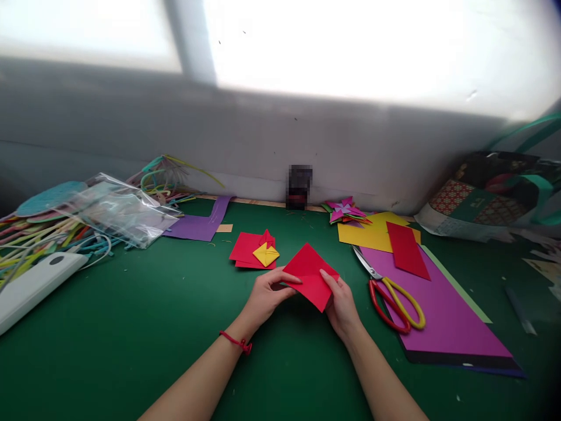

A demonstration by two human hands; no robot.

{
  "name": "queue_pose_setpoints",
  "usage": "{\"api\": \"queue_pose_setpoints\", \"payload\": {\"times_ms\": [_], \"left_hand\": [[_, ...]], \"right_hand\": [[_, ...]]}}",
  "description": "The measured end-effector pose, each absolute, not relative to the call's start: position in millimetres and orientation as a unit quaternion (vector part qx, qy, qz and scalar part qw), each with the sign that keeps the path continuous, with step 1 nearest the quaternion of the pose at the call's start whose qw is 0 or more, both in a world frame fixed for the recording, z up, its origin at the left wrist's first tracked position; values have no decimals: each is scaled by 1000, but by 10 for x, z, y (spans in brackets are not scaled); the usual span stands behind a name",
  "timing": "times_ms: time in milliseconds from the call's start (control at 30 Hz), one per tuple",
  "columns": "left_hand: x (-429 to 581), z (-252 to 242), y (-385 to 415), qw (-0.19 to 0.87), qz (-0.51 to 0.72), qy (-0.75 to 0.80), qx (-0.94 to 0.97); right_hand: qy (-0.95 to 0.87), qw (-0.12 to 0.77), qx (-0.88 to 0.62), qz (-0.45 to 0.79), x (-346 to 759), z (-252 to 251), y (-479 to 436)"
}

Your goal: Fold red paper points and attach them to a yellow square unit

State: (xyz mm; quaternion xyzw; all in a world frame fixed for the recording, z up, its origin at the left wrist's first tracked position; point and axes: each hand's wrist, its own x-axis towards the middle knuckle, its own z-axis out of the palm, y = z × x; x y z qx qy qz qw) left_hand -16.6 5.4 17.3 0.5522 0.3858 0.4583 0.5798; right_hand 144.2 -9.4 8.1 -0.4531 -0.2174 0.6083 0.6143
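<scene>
A red square of paper (309, 270) lies diamond-wise just above the green table (131, 327), held between both hands. My left hand (266, 296) pinches its left corner, thumb on top; a red cord circles that wrist. My right hand (339, 304) grips the lower right edge, fingers closed on the sheet. Just beyond lie a stack of folded red pieces (245, 250) with a small yellow folded piece (266, 254) on top.
Scissors with red and yellow handles (390, 295) rest on a purple sheet (438, 310) to the right, beside a red strip (407, 250) and yellow paper (368, 234). A paper pinwheel (346, 210) sits near the wall. Plastic bag (118, 213) and coloured strips lie left.
</scene>
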Motion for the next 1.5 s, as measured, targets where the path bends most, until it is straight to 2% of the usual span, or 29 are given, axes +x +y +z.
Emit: {"api": "queue_pose_setpoints", "payload": {"times_ms": [200, 300, 467, 667, 967, 1200, 1500], "left_hand": [[-168, 95, 124, 590, 512, 416, 466], [-160, 143, 129, 601, 518, 415, 445], [-167, 173, 119, 656, 467, 412, 427], [-145, 237, 68, 741, 374, 346, 438], [-123, 200, 50, 718, 402, 378, 424], [-104, 274, -16, 677, 335, 376, 537], [-104, 320, -36, 650, 321, 387, 570]], "right_hand": [[-324, 595, -385, 627, 1429, 142, -126], [-362, 576, -423, 598, 1390, 142, -146], [-362, 595, -474, 539, 1346, 92, -146], [-340, 615, -471, 533, 1353, 109, -140], [-367, 591, -476, 538, 1251, 116, -202], [-388, 581, -447, 558, 1222, 110, -209], [-392, 584, -442, 557, 1159, 163, -246]]}}
